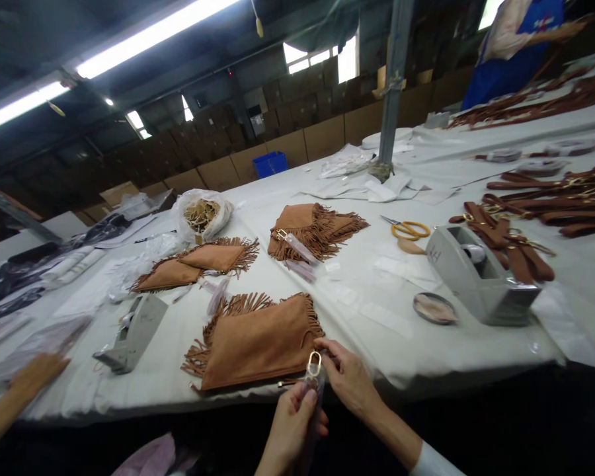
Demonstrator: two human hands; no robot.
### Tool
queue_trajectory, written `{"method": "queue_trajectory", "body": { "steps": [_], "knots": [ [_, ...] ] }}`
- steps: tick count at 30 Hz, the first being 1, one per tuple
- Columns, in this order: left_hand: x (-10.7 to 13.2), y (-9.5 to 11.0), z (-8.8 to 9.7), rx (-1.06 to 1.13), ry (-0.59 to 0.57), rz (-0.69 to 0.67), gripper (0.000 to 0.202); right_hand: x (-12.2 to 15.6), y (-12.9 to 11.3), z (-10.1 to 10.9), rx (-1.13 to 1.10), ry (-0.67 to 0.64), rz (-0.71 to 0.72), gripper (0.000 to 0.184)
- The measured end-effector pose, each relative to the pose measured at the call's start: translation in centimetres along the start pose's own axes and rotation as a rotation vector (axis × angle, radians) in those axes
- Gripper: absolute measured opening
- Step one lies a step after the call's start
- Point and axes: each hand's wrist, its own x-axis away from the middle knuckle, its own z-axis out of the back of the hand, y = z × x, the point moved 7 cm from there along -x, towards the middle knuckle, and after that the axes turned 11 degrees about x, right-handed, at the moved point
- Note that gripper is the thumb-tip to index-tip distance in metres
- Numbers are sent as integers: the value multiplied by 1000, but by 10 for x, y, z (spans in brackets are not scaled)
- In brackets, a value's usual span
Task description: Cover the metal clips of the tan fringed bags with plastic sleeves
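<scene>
A brown fringed bag [260, 340] lies at the table's front edge, its fringe toward the left and back. Just off its lower right corner, my left hand [293, 416] is closed around a strap in clear plastic wrap [311, 390]. A gold clasp [314, 363] sticks up from the strap's end. My right hand [350, 377] comes in from the right, thumb and fingers pinched together beside the clasp, fingertips at the bag's right edge. What lies between those fingertips is hidden.
More fringed bags [297, 231] lie farther back. Tape dispensers [133, 334] flank the work area, with yellow-handled scissors [410, 230] and brown straps [515, 241] to the right. A co-worker's hand [39, 373] rests at the left; another person [510, 53] stands far right. A metal post [393, 86] rises behind.
</scene>
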Motion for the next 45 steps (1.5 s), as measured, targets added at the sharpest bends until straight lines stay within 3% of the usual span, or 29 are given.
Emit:
{"method": "queue_trajectory", "body": {
  "steps": [12,22,27,33,40,42,45],
  "knots": [
    [-4,6,-6,-55,0,19,54,-5,8,-6,-169,-119,-20,28],
    [-5,3,-7,114,111,-38,50,-2,8,-3,-134,-135,-17,51],
    [-4,7,-9,194,161,-35,48,2,6,-4,-191,-223,17,57],
    [-1,17,-5,65,222,-82,48,3,6,1,-274,-229,-6,52],
    [1,16,-3,205,132,-111,45,3,-7,-5,53,-189,-35,42],
    [0,15,2,194,110,-107,44,0,-7,-7,44,-185,-54,39],
    [0,12,17,218,180,-85,41,-4,0,0,-14,-109,-144,25]
  ]
}}
